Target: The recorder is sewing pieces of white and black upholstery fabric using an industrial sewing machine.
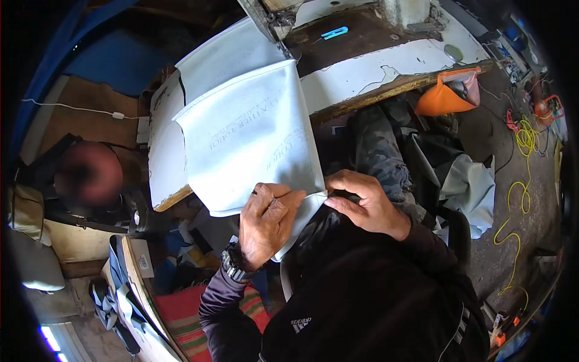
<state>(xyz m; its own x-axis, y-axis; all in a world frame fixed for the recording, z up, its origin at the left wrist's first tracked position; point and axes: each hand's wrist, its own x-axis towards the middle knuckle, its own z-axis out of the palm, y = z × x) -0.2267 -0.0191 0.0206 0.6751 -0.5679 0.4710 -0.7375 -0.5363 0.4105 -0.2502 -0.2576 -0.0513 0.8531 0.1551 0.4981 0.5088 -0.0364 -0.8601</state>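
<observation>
below the worn table (374,72), both hands (268,220) (365,202) pinching white fabric (253,133) shut, orange bag (443,96) right

Two hands (268,220) (365,202) (both bare), one white fabric sheet (250,133).

A cluttered workshop: worn worktable (386,66), yellow cable (525,145) across the floor.

sewing machine (274,18) cut off above, blurred head (88,174) at left
</observation>
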